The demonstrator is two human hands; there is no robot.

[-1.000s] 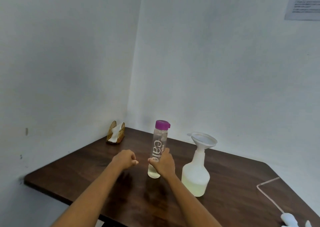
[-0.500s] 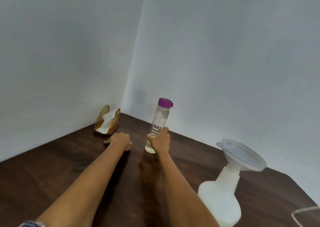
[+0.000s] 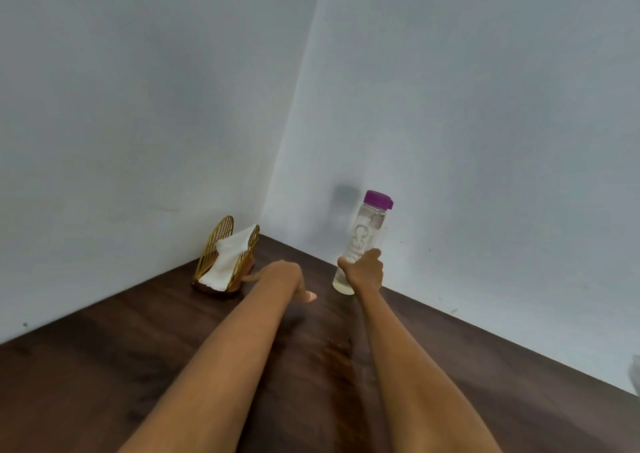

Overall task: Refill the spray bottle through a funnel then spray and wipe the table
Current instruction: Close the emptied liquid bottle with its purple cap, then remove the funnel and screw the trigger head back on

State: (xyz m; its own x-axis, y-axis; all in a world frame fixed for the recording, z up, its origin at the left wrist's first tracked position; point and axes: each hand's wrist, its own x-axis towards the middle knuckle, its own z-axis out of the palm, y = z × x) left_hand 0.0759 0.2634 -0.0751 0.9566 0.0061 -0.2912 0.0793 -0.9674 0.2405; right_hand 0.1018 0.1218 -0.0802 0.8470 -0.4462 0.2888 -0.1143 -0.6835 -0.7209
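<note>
While the right hand (image 3: 363, 272) grips the clear purple-capped bottle (image 3: 365, 236) upright by the wall, the left hand (image 3: 284, 276) reaches, forefinger out, to the gold napkin holder (image 3: 221, 245) in the corner. Dark wooden tabletop (image 3: 104, 366); pale walls (image 3: 485, 106).

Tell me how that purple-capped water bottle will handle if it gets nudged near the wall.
The water bottle is tall and narrow, so a push high up would probably tip it. Only a little liquid shows at its base, so it is likely light and would slide easily. Its smooth clear wall may be slippery; the right hand grips it low, which should steady it.
</note>
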